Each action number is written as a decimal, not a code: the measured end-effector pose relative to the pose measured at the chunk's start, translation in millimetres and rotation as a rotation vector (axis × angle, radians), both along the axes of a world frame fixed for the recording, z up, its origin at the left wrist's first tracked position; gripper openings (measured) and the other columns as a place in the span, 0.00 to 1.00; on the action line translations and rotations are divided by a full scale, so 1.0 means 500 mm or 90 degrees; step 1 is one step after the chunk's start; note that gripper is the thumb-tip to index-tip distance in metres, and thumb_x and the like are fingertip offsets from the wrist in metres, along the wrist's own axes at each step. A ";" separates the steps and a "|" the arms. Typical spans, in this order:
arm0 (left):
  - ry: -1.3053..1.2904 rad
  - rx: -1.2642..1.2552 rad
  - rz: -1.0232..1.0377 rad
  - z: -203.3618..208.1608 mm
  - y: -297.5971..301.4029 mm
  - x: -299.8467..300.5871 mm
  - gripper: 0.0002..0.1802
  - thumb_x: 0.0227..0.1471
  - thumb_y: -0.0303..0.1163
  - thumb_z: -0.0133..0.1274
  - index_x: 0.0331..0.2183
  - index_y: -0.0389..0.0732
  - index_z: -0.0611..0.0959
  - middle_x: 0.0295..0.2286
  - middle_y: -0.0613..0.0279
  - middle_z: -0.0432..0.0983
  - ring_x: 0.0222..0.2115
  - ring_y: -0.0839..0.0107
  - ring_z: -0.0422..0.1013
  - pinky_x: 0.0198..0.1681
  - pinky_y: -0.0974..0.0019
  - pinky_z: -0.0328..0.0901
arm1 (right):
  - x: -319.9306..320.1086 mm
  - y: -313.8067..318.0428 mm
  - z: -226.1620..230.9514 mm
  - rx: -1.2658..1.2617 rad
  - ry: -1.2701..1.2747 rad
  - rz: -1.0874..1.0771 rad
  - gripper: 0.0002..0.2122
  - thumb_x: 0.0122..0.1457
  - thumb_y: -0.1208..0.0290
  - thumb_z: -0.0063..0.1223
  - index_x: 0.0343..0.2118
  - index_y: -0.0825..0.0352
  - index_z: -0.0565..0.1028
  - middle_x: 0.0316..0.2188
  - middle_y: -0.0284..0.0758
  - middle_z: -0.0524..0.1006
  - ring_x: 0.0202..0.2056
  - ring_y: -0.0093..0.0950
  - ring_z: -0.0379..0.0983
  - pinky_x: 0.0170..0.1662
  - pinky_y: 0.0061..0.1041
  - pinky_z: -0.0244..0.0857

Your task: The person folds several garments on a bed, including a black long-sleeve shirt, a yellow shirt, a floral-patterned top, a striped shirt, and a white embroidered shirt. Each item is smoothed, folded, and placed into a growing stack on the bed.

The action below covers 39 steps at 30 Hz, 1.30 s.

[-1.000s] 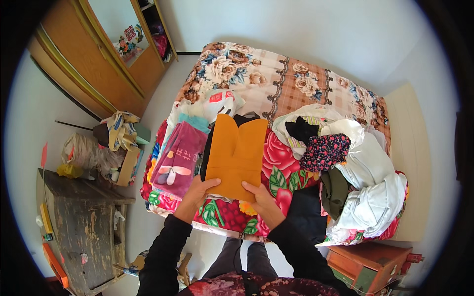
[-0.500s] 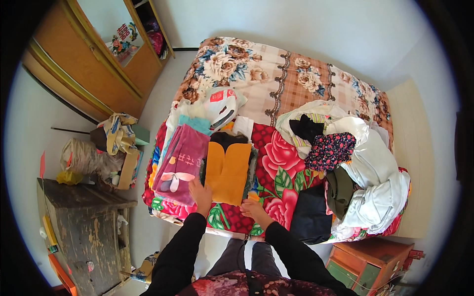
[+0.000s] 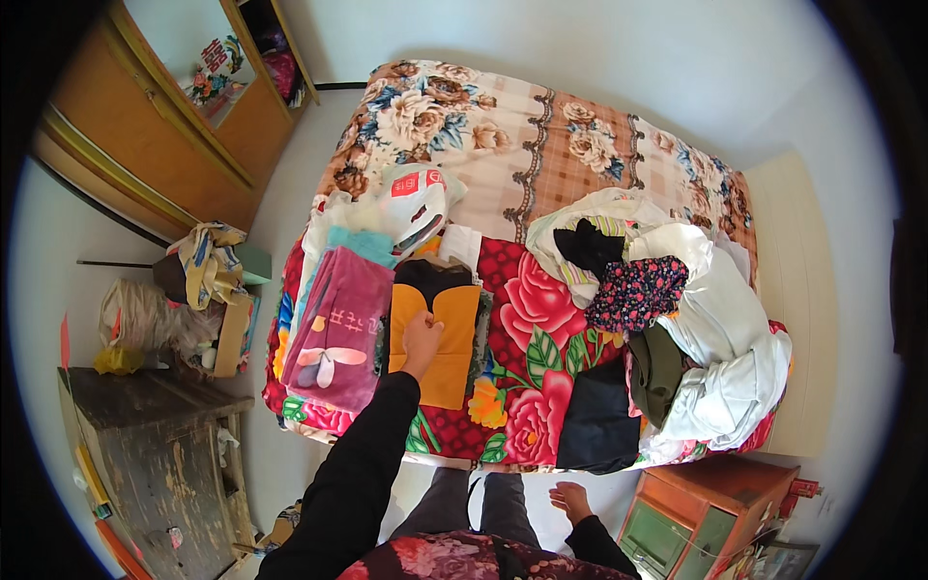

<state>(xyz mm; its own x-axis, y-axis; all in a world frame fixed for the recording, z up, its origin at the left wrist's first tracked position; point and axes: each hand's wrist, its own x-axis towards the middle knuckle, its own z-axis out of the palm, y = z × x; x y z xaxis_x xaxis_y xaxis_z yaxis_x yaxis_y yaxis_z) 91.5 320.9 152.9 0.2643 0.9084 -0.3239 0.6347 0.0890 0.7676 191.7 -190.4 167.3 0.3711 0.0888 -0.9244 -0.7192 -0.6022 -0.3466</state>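
Your left hand (image 3: 421, 340) rests on the folded mustard garment (image 3: 448, 372), its fingers curled inward; whether they pinch the cloth cannot be told. The garment lies flat near the front edge of the bed (image 3: 459, 140), left of that edge's middle, with dark cloth (image 3: 437, 276) showing at its far end. Just beside it, toward the front left corner, lies folded purple fabric (image 3: 333, 314). Your right hand (image 3: 570, 499) hangs beyond the front edge, fingers loosely parted. Folded black cloth (image 3: 596, 425) lies along that edge, toward the right corner.
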 end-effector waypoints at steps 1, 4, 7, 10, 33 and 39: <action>-0.054 0.029 0.011 -0.005 0.000 0.001 0.09 0.43 0.29 0.55 0.31 0.39 0.77 0.26 0.56 0.74 0.30 0.61 0.72 0.34 0.60 0.65 | -0.003 -0.017 0.010 -0.020 0.000 -0.003 0.12 0.55 0.68 0.49 0.40 0.69 0.71 0.32 0.41 0.77 0.32 0.31 0.75 0.35 0.30 0.71; -0.168 0.135 0.059 -0.015 0.013 -0.009 0.07 0.43 0.27 0.54 0.29 0.39 0.77 0.24 0.57 0.73 0.28 0.61 0.72 0.33 0.59 0.65 | -0.012 -0.043 0.032 -0.055 -0.001 0.001 0.12 0.55 0.69 0.47 0.40 0.69 0.70 0.33 0.41 0.76 0.34 0.32 0.74 0.37 0.31 0.71; -0.085 0.133 0.103 -0.014 0.023 -0.021 0.09 0.43 0.24 0.53 0.32 0.40 0.76 0.26 0.57 0.72 0.29 0.60 0.71 0.33 0.60 0.64 | -0.016 -0.030 0.049 -0.052 -0.010 0.004 0.12 0.56 0.69 0.48 0.40 0.69 0.71 0.31 0.41 0.77 0.31 0.31 0.75 0.34 0.29 0.71; 0.084 0.230 0.032 -0.004 0.018 -0.025 0.20 0.44 0.27 0.55 0.42 0.40 0.72 0.39 0.55 0.68 0.41 0.59 0.66 0.42 0.56 0.60 | -0.001 -0.002 0.059 -0.030 -0.023 0.028 0.12 0.56 0.69 0.48 0.40 0.69 0.71 0.32 0.41 0.77 0.32 0.31 0.75 0.34 0.28 0.70; 0.062 0.454 -0.323 0.058 -0.190 -0.171 0.22 0.53 0.32 0.46 0.49 0.33 0.68 0.46 0.44 0.65 0.46 0.48 0.62 0.47 0.50 0.56 | 0.170 -0.066 0.089 -0.034 -0.152 0.102 0.10 0.57 0.66 0.49 0.37 0.66 0.72 0.28 0.37 0.78 0.27 0.26 0.75 0.29 0.25 0.70; 0.133 -0.071 -0.485 -0.102 -0.409 -0.396 0.21 0.49 0.42 0.52 0.38 0.34 0.75 0.37 0.43 0.73 0.40 0.47 0.69 0.41 0.53 0.64 | 0.309 -0.010 0.094 0.016 -0.157 0.135 0.08 0.54 0.69 0.50 0.34 0.68 0.74 0.25 0.37 0.77 0.22 0.24 0.74 0.24 0.21 0.68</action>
